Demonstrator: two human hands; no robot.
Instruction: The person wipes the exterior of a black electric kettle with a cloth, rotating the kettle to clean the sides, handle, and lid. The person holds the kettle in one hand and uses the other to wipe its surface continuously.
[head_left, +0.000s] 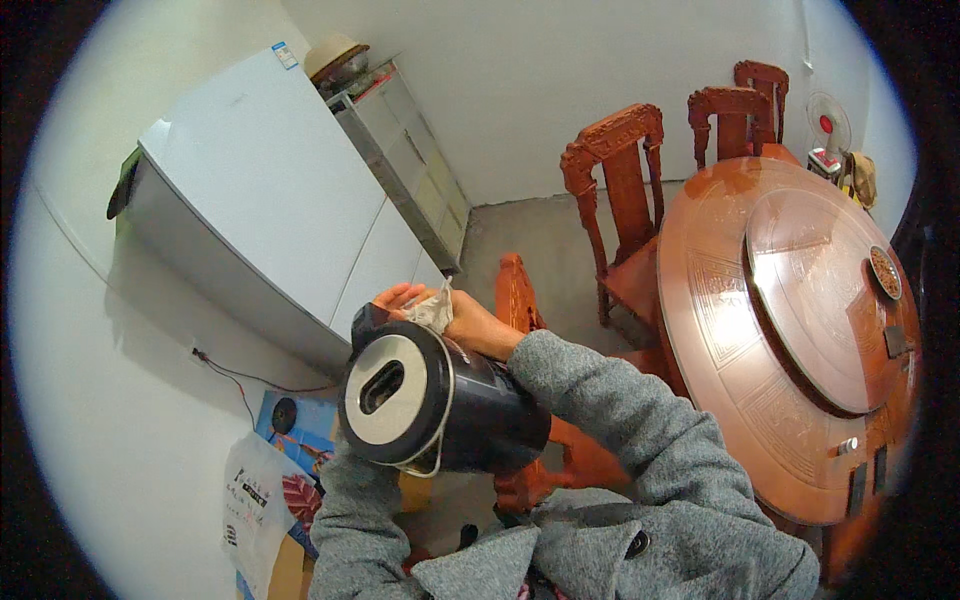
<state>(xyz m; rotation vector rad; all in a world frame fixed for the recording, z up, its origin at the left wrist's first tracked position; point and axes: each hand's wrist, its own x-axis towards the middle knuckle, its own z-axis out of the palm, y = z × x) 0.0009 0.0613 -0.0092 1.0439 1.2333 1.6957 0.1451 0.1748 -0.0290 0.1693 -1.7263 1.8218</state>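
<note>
A black electric thermo pot (487, 409) with a silver lid is tilted in front of me, its lid towards my face. Its thin bail handle (444, 420) hangs over the near side. My left forearm passes behind the pot and supports it. The fingers of what appears to be my left hand (397, 297) show beyond the spout end (369, 322); the rest of that hand is hidden. My right hand (480, 322) grips a crumpled pale cloth or tissue (433, 310) against the pot's upper side, near the spout.
A white refrigerator (277, 187) and a grey cabinet (409, 142) line the left side. A carved wooden chair (517, 292) stands just beyond my hands. At right is a round wooden table (705, 315) with a turntable and a dish (885, 272). A plastic bag (251, 502) lies lower left.
</note>
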